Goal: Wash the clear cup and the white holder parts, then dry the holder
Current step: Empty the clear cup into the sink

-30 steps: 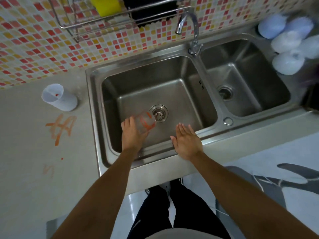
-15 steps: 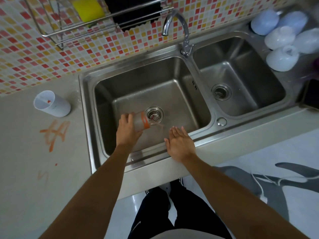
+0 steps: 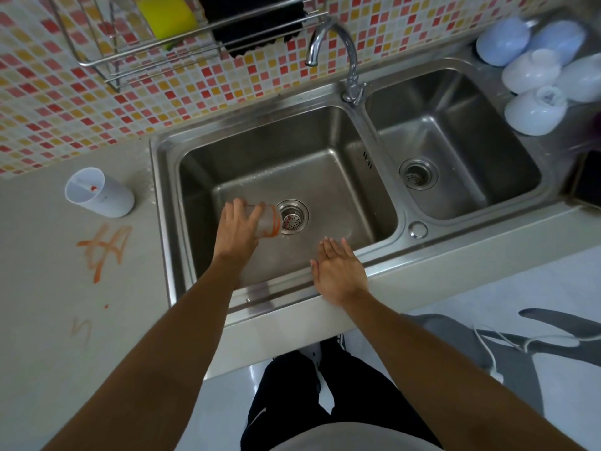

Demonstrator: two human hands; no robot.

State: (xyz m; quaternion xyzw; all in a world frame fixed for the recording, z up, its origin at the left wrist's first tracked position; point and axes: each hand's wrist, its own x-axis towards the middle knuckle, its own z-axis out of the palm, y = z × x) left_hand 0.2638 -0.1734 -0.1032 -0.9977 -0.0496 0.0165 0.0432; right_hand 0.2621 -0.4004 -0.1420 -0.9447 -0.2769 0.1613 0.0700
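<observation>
L hand (image 3: pixel 236 231) fingers curled over the clear cup (image 3: pixel 267 222), gripping it from above; cup tipped on its side, mouth w/ orange smear on the rim facing right, just beside the drain strainer (image 3: pixel 292 217). Cup is held over the floor of the left basin (image 3: pixel 341 193); can't tell if it touches the steel.

R hand (image 3: pixel 338 271) flat, fingers straight and close together, holding nothing; palm down over the near rim of the same basin, fingertips pointing into it. Hands apart, R nearer than L.

White holder (image 3: pixel 100 193) stands on the counter (image 3: pixel 42 320) left of the sink, well apart from both hands, open top tilted toward cam, small red spot inside. Orange smears (image 3: pixel 105 249) on counter near side of it.

Faucet (image 3: pixel 341 53) at far edge between the two basins, spout over the left one. Right basin (image 3: pixel 461 131) w/ its own drain. Pale bowls (image 3: pixel 536 76) upside down, clustered far right. Wire rack (image 3: pixel 162 37) on the mosaic tile wall, yellow sponge (image 3: pixel 166 14) and a dark cloth (image 3: pixel 257 24) in it.
</observation>
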